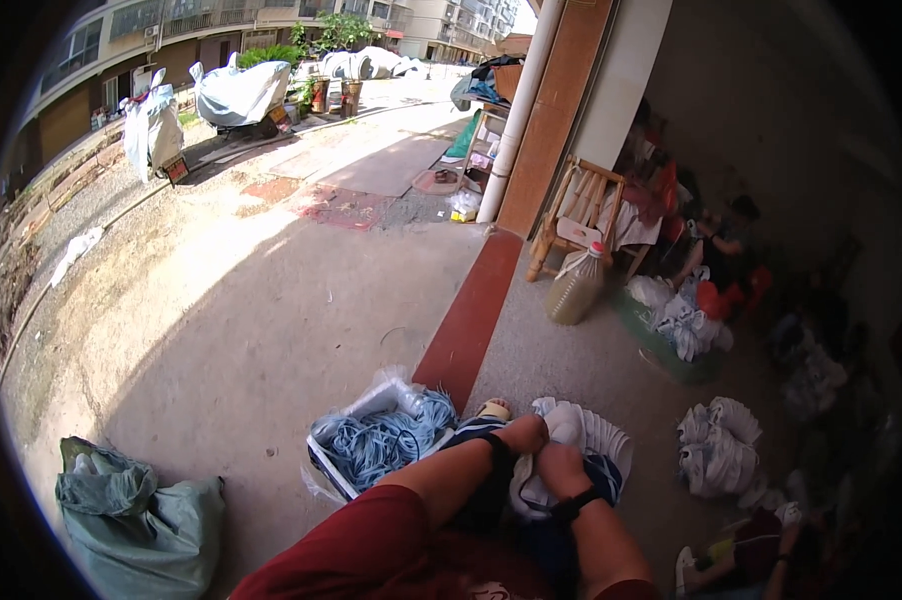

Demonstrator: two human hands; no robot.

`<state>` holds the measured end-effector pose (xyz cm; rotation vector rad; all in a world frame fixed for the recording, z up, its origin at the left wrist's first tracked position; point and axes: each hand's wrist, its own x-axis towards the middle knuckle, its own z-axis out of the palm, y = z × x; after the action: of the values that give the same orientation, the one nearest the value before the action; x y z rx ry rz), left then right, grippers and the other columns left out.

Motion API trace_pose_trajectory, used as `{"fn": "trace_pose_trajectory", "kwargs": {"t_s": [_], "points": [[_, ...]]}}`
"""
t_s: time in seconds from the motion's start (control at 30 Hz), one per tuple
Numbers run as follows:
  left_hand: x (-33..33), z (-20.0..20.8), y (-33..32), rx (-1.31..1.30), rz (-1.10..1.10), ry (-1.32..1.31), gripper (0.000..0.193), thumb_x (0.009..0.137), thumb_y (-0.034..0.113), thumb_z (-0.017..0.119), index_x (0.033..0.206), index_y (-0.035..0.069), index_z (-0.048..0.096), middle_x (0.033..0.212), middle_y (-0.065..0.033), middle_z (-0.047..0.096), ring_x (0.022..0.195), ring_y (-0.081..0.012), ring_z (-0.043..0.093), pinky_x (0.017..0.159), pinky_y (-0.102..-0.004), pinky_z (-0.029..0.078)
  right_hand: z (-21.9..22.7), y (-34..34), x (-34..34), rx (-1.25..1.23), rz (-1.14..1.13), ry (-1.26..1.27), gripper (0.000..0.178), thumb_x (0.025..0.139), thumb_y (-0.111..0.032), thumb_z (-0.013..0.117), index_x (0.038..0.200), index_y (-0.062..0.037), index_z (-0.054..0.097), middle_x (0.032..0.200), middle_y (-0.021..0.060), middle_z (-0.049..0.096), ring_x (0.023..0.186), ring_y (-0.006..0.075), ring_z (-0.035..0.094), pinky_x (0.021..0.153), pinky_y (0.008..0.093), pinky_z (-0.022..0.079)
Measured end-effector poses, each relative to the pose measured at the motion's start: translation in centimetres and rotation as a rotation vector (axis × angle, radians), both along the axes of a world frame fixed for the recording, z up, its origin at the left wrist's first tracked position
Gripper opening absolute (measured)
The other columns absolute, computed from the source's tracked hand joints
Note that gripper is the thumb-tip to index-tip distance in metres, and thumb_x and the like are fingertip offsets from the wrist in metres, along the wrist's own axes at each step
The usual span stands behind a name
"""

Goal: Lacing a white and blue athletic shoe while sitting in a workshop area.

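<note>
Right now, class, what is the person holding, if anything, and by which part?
The left hand and right hand come together at the upper end of a pale item, apparently holding it there; the exact grip is hidden.

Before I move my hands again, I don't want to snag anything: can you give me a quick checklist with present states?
1. Left hand and right hand close together at the pale piece: ok.
2. Firm grip on it: cannot tell, fingertips hidden.
3. Blue cords untangled: not ok, loosely heaped in the white box.
4. White pile clear of the right hand: cannot tell, they overlap in view.
5. Green bag clear of both forearms: ok, off to the left.
</note>
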<state>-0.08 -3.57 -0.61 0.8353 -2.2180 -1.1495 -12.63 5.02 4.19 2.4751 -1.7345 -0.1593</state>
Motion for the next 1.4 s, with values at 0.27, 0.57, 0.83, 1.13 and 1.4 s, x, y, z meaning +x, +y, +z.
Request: {"fn": "trace_pose_trajectory", "kwargs": {"t_s": [0.27,0.57,0.83,1.13,1.4], "points": [[0.0,-0.2,1.9,-0.029,0.197,-0.071,0.026,0.061,0.015,0.063,0.086,0.005,0.063,0.082,-0.0148,0.064,0.083,-0.0294,0.061,0.074,-0.0356,0.046,7.4,7.8,1.9,0.757,0.188,-0.883,0.026,0.084,-0.02,0.051,0.069,0.0012,0.052,0.062,0.0097,0.052,0.058,0.0179,0.051,0.056,0.0335,0.041],[1.9,4.4,5.1,-0.103,0.137,0.165,0.017,0.078,0.015,0.063,0.085,0.0,0.065,0.076,-0.0129,0.065,0.074,-0.0209,0.063,0.07,-0.0321,0.048,16.3,16.1,3.6,0.489,-0.048,-1.721,0.021,0.083,-0.007,0.048,0.062,-0.005,0.045,0.059,-0.0027,0.045,0.055,0.0035,0.037,0.049,0.0207,0.03],[3.6,20.6,15.0,-0.097,-0.452,0.521,0.028,0.087,0.019,0.061,0.106,-0.002,0.061,0.081,-0.0078,0.064,0.071,-0.014,0.057,0.062,-0.026,0.045,14.7,16.3,1.0,0.216,-0.132,-2.171,0.023,0.088,-0.013,0.048,0.066,-0.0068,0.046,0.059,-0.0038,0.04,0.051,0.0035,0.034,0.046,0.0194,0.024],[5.0,22.1,18.5,0.129,-0.167,0.69,0.007,0.087,0.006,0.059,0.087,0.0,0.057,0.07,-0.0041,0.06,0.057,-0.0074,0.053,0.053,-0.0198,0.045,15.9,18.0,0.2,0.359,0.232,-2.303,0.018,0.088,-0.015,0.052,0.091,0.002,0.056,0.087,0.0111,0.06,0.078,0.0174,0.058,0.074,0.0277,0.045],[5.0,27.7,21.6,-0.25,-0.384,0.717,0.009,0.089,0.007,0.056,0.085,-0.001,0.053,0.071,-0.0085,0.062,0.064,-0.0109,0.06,0.058,-0.0221,0.048,20.3,19.5,0.8,-0.067,0.226,-1.87,0.023,0.08,0.013,0.05,0.1,0.0073,0.059,0.095,0.0143,0.064,0.087,0.0168,0.062,0.081,0.0278,0.048]]}}
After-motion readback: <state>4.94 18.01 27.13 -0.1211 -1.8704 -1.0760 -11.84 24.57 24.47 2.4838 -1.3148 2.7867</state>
